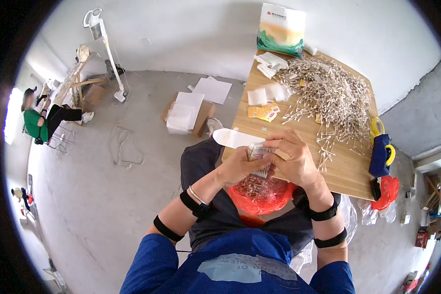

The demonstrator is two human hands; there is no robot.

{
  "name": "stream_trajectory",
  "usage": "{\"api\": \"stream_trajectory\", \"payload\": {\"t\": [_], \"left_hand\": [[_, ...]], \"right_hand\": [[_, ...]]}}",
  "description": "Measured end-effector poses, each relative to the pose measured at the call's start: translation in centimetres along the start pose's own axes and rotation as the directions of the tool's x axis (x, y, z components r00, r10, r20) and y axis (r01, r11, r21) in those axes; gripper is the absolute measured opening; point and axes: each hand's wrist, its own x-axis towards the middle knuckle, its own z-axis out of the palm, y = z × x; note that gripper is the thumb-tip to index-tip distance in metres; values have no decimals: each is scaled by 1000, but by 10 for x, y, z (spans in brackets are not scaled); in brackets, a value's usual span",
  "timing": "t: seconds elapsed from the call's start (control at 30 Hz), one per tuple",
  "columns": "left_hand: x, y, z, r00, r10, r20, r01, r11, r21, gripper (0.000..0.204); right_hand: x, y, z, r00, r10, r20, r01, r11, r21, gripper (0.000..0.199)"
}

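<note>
My left hand [237, 165] is closed around a small clear packet of cotton swabs [259, 170], with a printed label inside. My right hand [296, 156] bends over the packet's upper end, its fingers pinched there; part of the packet is hidden behind them. A white flat strip with a rounded end [226, 137] reaches out to the left just beyond my hands, at the table's near corner. Below the packet, between my knees, hangs or stands a red plastic bag [252, 202] filled with loose swabs.
On the wooden table [350, 179] lie a big pile of loose swabs [335, 93], yellow cards [264, 112], clear sleeves [269, 94] and a printed bag [281, 32]. A blue holder with yellow handles [380, 154] hangs at the right edge. Another person [39, 120] sits far left.
</note>
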Motion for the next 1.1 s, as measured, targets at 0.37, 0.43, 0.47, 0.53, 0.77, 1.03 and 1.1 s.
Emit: {"api": "stream_trajectory", "payload": {"t": [0.37, 0.43, 0.47, 0.53, 0.77, 1.03, 1.1], "left_hand": [[0, 4, -2, 1000, 30, -6, -29, 984, 176, 12], [-1, 4, -3, 999, 46, -20, -41, 978, 202, 13], [-2, 4, -3, 998, 54, -28, -47, 975, 216, 13], [-2, 11, -1, 998, 54, -45, -35, 939, 342, 14], [0, 20, 0, 998, 47, -32, -28, 895, 445, 15], [0, 23, -5, 998, 60, -15, -45, 874, 484, 21], [0, 21, -6, 998, 68, -11, -54, 873, 485, 22]], "right_hand": [[3, -1, 12, 999, -13, -49, 11, 999, -39, 17], [4, -1, 13, 999, -10, -44, 9, 999, -39, 15], [4, -1, 14, 999, 1, -34, -2, 1000, -30, 15], [4, -1, 14, 1000, 27, -14, -27, 999, -21, 14], [10, 6, -1, 991, 117, 69, -122, 990, 75, 15], [11, -1, -28, 975, 130, 180, -147, 985, 89, 19], [11, 2, -27, 972, 121, 201, -138, 988, 73, 19]]}}
